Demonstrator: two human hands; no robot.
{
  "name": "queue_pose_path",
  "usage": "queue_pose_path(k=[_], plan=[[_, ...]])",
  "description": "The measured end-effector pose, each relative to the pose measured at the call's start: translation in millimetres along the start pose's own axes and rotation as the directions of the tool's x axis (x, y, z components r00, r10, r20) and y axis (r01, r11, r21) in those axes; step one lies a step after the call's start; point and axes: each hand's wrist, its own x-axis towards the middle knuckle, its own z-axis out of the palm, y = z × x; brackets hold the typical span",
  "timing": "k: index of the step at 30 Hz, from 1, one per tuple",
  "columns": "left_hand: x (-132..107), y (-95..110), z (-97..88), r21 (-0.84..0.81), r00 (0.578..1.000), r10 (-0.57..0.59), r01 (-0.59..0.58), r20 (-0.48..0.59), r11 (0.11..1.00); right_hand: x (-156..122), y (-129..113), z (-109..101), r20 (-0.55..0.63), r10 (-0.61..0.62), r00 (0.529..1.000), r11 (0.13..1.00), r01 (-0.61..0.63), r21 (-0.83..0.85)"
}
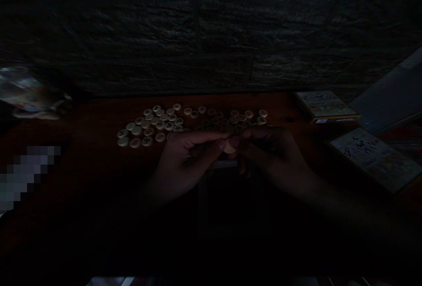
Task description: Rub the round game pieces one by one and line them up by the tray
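Note:
Between the fingertips of both hands is a round, pale Chinese chess piece [230,147]. My left hand [193,156] pinches it from the left with thumb and forefinger, while my right hand [268,149] grips it from the other side. Beyond the hands lie several round Chinese chess pieces [147,141], some with dark characters, some with red ones and some blank on top. My hands hide part of the group on the right. Below the hands is a dark rectangular shape [235,198], too dim to make out.
The wooden table [89,123] meets a dark stone-like wall [198,31]. Two flat boxes with printed lids, a far box [325,103] and a nearer box [376,156], lie at the right by a grey panel [392,90]. A clear plastic bag [23,90] sits far left.

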Motion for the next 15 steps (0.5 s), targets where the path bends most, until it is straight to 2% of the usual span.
queue_pose_path(k=[5, 12, 15], plan=[[0.8, 3.5, -0.3, 0.002, 0.999, 0.017, -0.017, 0.041, 1.0, 1.1, 2.4, -1.6, -0.007, -0.01, 1.0, 1.0, 0.01, 0.013], [-2.1, -0.7, 2.0, 0.048, 0.989, 0.129, -0.132, 0.075, 0.99, 0.9, 4.8, -3.0, -0.013, -0.005, 1.0, 1.0, 0.005, -0.022], [-2.7, -0.2, 3.1, 0.049, 0.985, 0.143, -0.148, 0.097, 0.988, 0.4, 5.7, -2.2, -0.022, 0.004, 1.0, 1.0, -0.005, -0.017]])
